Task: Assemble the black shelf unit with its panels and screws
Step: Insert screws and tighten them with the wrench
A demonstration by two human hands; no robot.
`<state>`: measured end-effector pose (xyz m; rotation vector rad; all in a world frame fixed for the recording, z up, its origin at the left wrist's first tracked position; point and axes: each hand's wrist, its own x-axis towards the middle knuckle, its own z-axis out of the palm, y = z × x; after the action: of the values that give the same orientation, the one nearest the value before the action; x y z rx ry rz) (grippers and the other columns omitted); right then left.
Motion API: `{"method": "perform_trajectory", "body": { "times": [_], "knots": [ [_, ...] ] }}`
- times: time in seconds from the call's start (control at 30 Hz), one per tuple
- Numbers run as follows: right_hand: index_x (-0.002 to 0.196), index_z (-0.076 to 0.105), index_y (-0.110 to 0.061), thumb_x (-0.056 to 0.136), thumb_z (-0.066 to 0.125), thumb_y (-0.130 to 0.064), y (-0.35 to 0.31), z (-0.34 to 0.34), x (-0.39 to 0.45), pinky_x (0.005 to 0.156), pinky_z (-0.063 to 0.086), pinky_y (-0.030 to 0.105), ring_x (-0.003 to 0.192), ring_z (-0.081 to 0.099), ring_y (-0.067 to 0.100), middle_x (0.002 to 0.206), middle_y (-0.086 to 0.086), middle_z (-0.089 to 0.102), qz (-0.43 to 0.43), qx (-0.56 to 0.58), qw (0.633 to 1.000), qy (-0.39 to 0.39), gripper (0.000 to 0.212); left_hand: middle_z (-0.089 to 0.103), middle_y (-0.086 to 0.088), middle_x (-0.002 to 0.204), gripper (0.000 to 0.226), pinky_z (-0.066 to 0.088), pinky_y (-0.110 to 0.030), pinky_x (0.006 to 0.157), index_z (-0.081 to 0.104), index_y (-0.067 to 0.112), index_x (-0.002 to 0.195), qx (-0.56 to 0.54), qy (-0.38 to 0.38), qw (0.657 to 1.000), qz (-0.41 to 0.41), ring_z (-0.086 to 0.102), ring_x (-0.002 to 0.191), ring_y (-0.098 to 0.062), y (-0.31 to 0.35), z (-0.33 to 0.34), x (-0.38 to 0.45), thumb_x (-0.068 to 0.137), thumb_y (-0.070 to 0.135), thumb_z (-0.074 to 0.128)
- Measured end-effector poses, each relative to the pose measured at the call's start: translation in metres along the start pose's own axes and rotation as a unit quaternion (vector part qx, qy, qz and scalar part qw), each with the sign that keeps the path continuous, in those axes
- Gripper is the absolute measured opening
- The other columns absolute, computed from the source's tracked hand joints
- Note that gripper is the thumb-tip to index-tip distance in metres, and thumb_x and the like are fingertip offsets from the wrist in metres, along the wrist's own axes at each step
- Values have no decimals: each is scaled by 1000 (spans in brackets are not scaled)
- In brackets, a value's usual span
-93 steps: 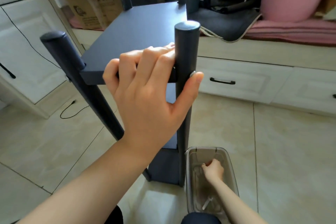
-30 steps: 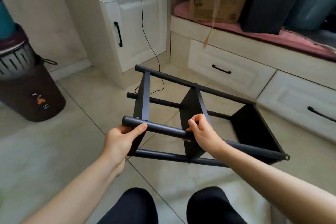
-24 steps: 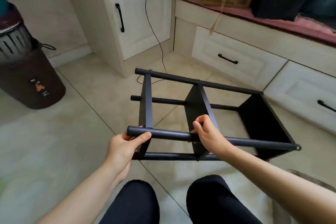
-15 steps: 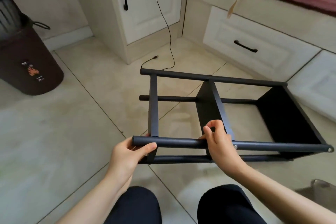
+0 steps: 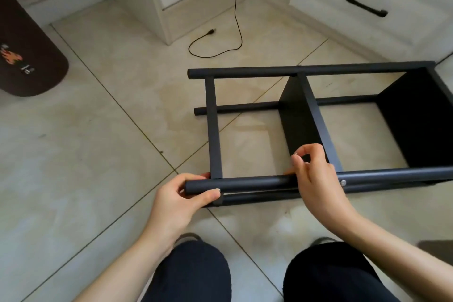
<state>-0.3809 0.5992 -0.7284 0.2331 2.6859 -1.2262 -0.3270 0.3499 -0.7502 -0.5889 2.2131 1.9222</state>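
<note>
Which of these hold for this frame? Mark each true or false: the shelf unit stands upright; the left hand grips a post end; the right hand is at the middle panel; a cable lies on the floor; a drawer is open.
1. The shelf unit stands upright. False: it lies on its side on the floor.
2. The left hand grips the near post at its end. True.
3. The right hand is at the middle panel. True.
4. A cable lies on the floor. True.
5. The drawer is open. False: it is closed.
</note>
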Motion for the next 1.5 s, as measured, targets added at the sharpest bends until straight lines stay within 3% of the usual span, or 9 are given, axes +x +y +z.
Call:
{"method": "perform_trajectory", "body": {
  "times": [0.2, 0.27, 0.4, 0.57, 0.7, 0.9, 1.1, 1.27, 1.5],
  "knots": [
    [102, 42, -27, 103, 43, -33, 3, -1, 3, 57, 41, 19, 74, 60, 12, 75, -4, 63, 9, -2, 1000, -30, 7, 61, 35, 123, 59, 39, 4, 84, 62, 45, 121, 107, -55, 990, 68, 50, 117, 19, 3, -12, 11, 73, 22, 87],
    [102, 41, -28, 103, 42, -34, 4, 0, 2, 61, 44, 25, 80, 60, 16, 76, -4, 64, 4, -5, 999, -37, 6, 47, 44, 135, 70, 32, 8, 86, 54, 57, 130, 159, -104, 976, 104, 42, 120, 27, 6, -15, 15, 77, 25, 84],
    [98, 39, -31, 104, 42, -31, 7, 4, -4, 64, 42, 30, 92, 56, 24, 74, -3, 65, 12, 15, 998, -56, 6, 17, 52, 148, 74, 42, -2, 89, 44, 70, 132, 227, -199, 946, 121, 50, 113, 25, 9, -23, 24, 80, 33, 82],
    [100, 39, -29, 104, 42, -31, 7, 2, -5, 71, 46, 34, 95, 56, 25, 77, -3, 67, 24, 27, 997, -65, 5, 0, 30, 164, 74, 25, -29, 115, 43, 47, 147, 429, -199, 839, 269, 14, 148, 8, 15, -31, 40, 80, 73, 61],
    [100, 39, -29, 102, 42, -32, 7, 3, -4, 72, 49, 38, 92, 56, 26, 77, -2, 66, 25, 7, 997, -68, 6, 14, 10, 167, 81, 7, -38, 126, 36, 27, 155, 518, -211, 747, 359, 4, 155, -12, 21, -30, 51, 88, 72, 49],
    [99, 41, -30, 101, 45, -40, 5, -5, 11, 71, 57, 43, 68, 66, 15, 74, -4, 70, 22, -81, 989, -124, 11, 15, 7, 168, 82, 8, -36, 125, 24, 21, 159, 475, -224, 777, 348, 10, 155, -13, 7, -26, 49, 91, 58, 53],
    [95, 59, -31, 93, 66, -29, -8, -3, 31, 79, 59, 29, 82, 68, -1, 87, -9, 73, -56, -21, 974, -219, 7, 12, 6, 168, 79, 10, -33, 125, 22, 12, 158, 446, -230, 794, 343, 6, 156, -17, -2, -21, 47, 94, 48, 52],
    [98, 68, -23, 89, 72, -20, -19, 18, 49, 78, 57, 21, 80, 67, 1, 85, -6, 71, -90, -6, 964, -251, 11, 16, 5, 168, 76, 15, -37, 124, 26, 10, 157, 433, -229, 798, 351, 8, 156, -21, -5, -20, 46, 96, 45, 52],
    [104, 71, -6, 92, 68, -11, -18, 37, 67, 79, 60, 28, 86, 72, 19, 93, 13, 75, -21, 48, 928, -369, 14, 20, 7, 167, 74, 18, -32, 122, 31, 14, 156, 433, -230, 803, 338, 10, 156, -20, -4, -21, 46, 95, 49, 52]
  ]
}}
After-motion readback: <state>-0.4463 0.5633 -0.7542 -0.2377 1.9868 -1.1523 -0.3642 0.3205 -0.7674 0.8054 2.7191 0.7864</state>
